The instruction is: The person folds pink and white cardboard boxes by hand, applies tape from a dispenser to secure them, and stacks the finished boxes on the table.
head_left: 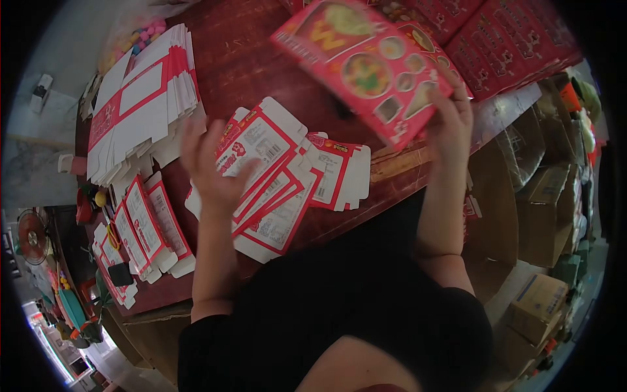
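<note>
right grip [452, 124] clamped on red box [366, 65] at its near corner, box off tabletop [241, 59]; left grip [209, 163] released, blurred, over flat cartons [281, 189].

I see a red printed carton [366, 65], its face covered in food pictures with a yellow logo. It is raised off the table and tilted, one corner gripped by the right hand [450, 124]. It looks flattened, though motion blur leaves me unsure. Below it, red-and-white flat carton blanks [281, 183] lie fanned and overlapping on dark wood.
</note>
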### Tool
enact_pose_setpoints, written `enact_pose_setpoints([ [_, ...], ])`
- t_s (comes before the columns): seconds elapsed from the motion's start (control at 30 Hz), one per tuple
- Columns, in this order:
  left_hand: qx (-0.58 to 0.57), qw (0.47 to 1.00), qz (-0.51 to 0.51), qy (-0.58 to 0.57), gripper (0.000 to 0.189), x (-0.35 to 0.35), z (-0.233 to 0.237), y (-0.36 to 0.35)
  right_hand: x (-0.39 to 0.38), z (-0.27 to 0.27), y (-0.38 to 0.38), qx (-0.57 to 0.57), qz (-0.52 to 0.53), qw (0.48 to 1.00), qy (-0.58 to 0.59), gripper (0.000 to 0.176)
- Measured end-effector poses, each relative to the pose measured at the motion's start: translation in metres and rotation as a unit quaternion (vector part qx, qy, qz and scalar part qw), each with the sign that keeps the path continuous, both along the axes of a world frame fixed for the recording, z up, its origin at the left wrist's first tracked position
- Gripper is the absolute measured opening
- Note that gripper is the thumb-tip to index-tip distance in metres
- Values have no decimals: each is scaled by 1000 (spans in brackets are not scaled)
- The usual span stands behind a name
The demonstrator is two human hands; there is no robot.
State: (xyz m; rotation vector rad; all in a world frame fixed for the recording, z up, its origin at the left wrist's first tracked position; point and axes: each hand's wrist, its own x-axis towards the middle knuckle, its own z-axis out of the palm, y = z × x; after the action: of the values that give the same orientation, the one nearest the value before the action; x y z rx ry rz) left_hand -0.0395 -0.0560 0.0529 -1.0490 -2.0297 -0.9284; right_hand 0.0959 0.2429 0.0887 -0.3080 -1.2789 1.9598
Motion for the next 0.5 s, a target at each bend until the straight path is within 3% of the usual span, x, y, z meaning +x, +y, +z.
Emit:
enact_pose_setpoints([
  [0.03,-10,997,80,-18,48,-19,-3,-27,6,0,28,9,-31,999,8,38],
  [0.07,-27,979,152,-136,49,-32,-4,-61,13,-1,54,16,-62,998,15,36],
  [0.13,-93,901,289,-311,52,-72,-28,-145,24,-2,92,29,-90,995,4,36],
  [0.23,-265,812,424,-300,67,-96,-79,-267,31,-16,130,55,-96,990,-93,33],
  [0.27,-275,775,440,-361,73,-101,-88,-290,32,-20,134,66,-103,983,-136,31],
  [0.3,-258,768,445,-381,74,-94,-82,-285,32,-20,133,222,-199,934,-200,28],
  [0.33,-240,761,450,-401,74,-84,-70,-271,32,-19,130,368,-287,847,-255,25],
  [0.37,-224,752,455,-421,75,-77,-63,-264,32,-20,125,499,-363,726,-302,22],
  [0.47,-224,829,408,-310,63,-90,-107,-300,25,-6,80,424,-394,790,-202,16],
  [0.5,-222,840,400,-292,60,-95,-114,-305,23,-6,65,445,-374,791,-191,16],
])
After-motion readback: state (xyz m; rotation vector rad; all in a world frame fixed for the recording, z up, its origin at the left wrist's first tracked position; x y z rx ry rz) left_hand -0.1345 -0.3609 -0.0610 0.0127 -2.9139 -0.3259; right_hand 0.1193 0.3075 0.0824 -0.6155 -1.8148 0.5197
